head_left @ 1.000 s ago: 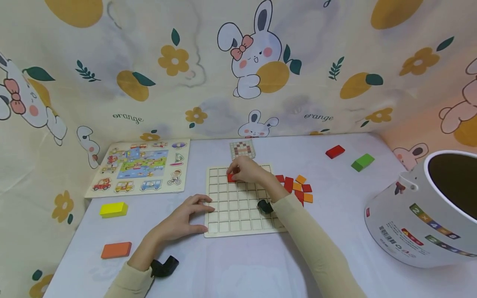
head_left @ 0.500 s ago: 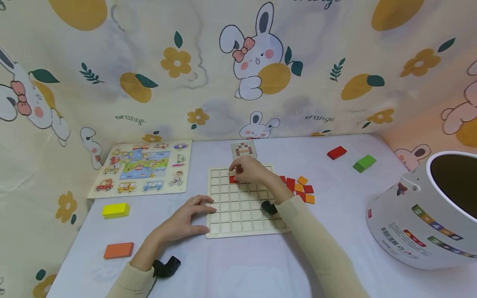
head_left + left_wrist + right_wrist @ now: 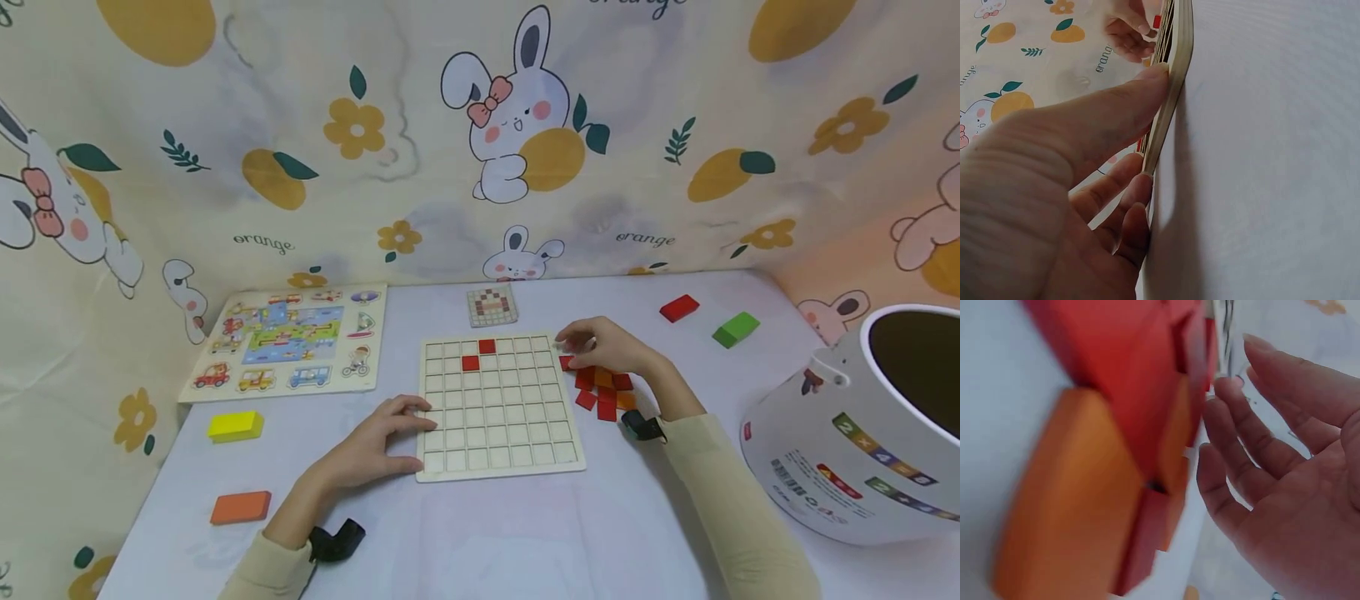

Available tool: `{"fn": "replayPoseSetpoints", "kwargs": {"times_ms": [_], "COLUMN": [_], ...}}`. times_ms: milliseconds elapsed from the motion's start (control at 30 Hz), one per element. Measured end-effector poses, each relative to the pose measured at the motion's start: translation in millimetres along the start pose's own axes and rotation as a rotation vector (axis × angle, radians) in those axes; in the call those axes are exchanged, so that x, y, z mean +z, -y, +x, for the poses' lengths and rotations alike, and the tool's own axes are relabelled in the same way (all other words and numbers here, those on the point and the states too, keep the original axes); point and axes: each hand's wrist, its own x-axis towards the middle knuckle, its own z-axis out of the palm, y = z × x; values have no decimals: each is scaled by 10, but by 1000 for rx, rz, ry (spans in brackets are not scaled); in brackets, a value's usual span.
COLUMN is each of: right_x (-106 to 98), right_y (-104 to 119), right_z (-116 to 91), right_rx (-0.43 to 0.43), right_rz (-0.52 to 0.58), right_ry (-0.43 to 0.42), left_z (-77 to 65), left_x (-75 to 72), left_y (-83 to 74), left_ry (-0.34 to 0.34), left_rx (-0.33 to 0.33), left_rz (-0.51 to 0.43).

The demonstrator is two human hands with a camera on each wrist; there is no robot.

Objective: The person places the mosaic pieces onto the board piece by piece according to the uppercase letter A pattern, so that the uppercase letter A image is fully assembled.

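A pale wooden grid board lies in front of me, with two red square tiles set in its upper rows, one red tile in the top row and the other red tile one row lower. At the board's left edge rests my left hand, thumb and fingertips spread along the rim. Past the right edge, my right hand hovers over a loose pile of red and orange tiles, partly hiding it. Its thumb and fingers stand apart with nothing between them in the right wrist view, beside an orange tile.
Behind the board lies a small pattern card. A picture puzzle sits back left, above a yellow block and an orange block. Toward the right are a red block, a green block and a large white bucket.
My right hand has let go of a red tile in the board's top row and moved right to the tile pile. The left hand stays at the board's edge.
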Motion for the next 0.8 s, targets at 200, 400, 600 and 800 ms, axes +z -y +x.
{"fn": "replayPoseSetpoints", "kwargs": {"times_ms": [200, 400, 600, 800], "right_x": [79, 103, 117, 102], "right_y": [-83, -79, -6, 87], "right_z": [28, 58, 73, 79], "right_rx": [11, 8, 33, 57], "right_rz": [20, -25, -61, -109], "right_ry": [2, 21, 28, 37], "left_z": [-6, -9, -13, -9], "left_x": [-2, 4, 1, 2], "left_y": [10, 9, 0, 4], "left_ry": [-3, -4, -3, -7], "left_rx": [17, 8, 4, 11], "left_rz": [12, 9, 5, 11]}}
